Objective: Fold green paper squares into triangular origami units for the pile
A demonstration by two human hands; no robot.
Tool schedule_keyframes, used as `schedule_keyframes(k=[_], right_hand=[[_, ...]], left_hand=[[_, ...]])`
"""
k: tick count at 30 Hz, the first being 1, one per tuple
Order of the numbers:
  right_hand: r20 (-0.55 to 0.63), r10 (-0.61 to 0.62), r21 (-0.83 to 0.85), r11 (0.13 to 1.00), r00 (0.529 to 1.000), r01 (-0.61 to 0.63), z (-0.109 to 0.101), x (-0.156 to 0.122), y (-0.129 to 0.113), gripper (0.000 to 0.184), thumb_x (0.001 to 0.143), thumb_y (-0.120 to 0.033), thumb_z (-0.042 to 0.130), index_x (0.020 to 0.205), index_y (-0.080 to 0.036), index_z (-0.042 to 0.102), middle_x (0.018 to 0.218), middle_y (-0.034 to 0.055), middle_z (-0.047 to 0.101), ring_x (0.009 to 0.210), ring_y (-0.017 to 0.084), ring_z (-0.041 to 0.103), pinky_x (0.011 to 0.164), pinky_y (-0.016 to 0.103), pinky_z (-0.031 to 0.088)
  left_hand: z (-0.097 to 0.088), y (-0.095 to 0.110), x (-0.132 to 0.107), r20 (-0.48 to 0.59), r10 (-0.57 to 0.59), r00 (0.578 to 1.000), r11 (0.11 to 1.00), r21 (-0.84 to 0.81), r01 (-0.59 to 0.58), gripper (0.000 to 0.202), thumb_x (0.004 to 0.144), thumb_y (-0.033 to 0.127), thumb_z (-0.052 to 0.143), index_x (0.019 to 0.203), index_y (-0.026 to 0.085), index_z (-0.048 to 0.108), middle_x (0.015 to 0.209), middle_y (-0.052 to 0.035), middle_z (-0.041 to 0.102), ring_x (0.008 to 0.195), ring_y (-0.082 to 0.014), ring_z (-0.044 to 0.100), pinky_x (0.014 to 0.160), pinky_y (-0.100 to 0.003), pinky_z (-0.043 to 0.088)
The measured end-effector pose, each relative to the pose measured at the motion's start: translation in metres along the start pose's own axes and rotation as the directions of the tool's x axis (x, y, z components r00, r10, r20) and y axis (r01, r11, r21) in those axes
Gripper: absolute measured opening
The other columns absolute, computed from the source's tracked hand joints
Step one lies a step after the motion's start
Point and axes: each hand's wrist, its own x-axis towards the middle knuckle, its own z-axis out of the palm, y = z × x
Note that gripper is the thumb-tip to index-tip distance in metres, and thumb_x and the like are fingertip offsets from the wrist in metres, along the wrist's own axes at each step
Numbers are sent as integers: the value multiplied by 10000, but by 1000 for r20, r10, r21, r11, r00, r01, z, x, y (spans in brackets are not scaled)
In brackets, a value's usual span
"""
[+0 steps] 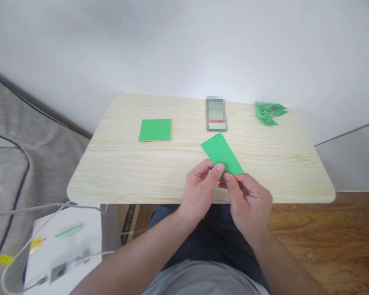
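A flat green sheet of paper is pinched between my two hands above the front part of the table, tilted so one corner points away from me. My left hand grips its near left edge, thumb on top. At the near right corner, my right hand holds it with the thumb close to the left thumb; the fingers beneath are partly hidden. Beyond the sheet lies a phone-like device, its screen blurred. To the left rests a stack of green paper with a yellowish edge.
Several folded green paper pieces lie in a cluster at the back right of the wood-grain table. A wall stands behind it. Lower left are white cables, a white surface and a grey cushioned seat.
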Motion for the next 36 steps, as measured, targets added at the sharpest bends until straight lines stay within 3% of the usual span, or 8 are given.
schedule_keyframes(k=[3, 6, 9, 13, 21, 36], right_hand=[[24, -38, -8, 999, 999, 39, -4, 0, -2, 122, 937, -316, 720, 856, -242, 773, 810, 1, 779, 749, 165, 741, 743, 282, 552], [50, -52, 131, 990, 997, 45, -11, 3, -4, 76, 939, -302, 719, 949, -245, 769, 846, 8, 779, 751, 170, 737, 748, 297, 567], [85, -84, 282, 958, 993, 57, -18, 7, -4, 99, 937, -268, 720, 1029, -247, 748, 882, 15, 776, 780, 179, 737, 730, 305, 576], [157, -120, 324, 944, 980, 64, -23, 9, -3, 72, 931, -235, 723, 999, -243, 745, 893, 21, 757, 805, 184, 719, 753, 326, 577], [198, -111, 312, 949, 974, 45, -24, 8, 0, 73, 938, -228, 712, 995, -249, 752, 935, 39, 741, 850, 202, 695, 776, 359, 564], [254, -268, 353, 920, 929, 169, -31, 12, -4, 177, 870, -167, 758, 1028, -248, 755, 896, 30, 723, 833, 210, 663, 796, 392, 537]], left_hand=[[-4, 5, 2, 3, -3, 1000, 1000, -14, 3, 216, 928, 333, 725, 806, 157, 700, 762, 4, 614, 739, -106, 529, 761, -250, 452], [-10, 9, 4, 33, -81, 996, 994, -71, 83, 213, 923, 328, 733, 809, 149, 716, 762, -1, 610, 750, -107, 530, 780, -253, 447], [-14, 11, 4, 115, -173, 978, 969, -156, 190, 210, 937, 332, 715, 851, 141, 727, 765, -3, 594, 726, -98, 514, 728, -239, 426], [-13, 13, 1, 188, -223, 957, 944, -204, 260, 241, 977, 341, 658, 878, 131, 726, 774, -11, 595, 692, -92, 506, 675, -230, 405], [-11, 16, 0, 199, -227, 953, 952, -163, 260, 270, 1002, 348, 612, 880, 131, 716, 762, -11, 586, 698, -104, 518, 694, -248, 425], [-10, 22, -1, 201, -263, 943, 949, -119, 290, 316, 929, 433, 703, 816, 141, 666, 749, -6, 586, 691, -108, 505, 680, -243, 399]])
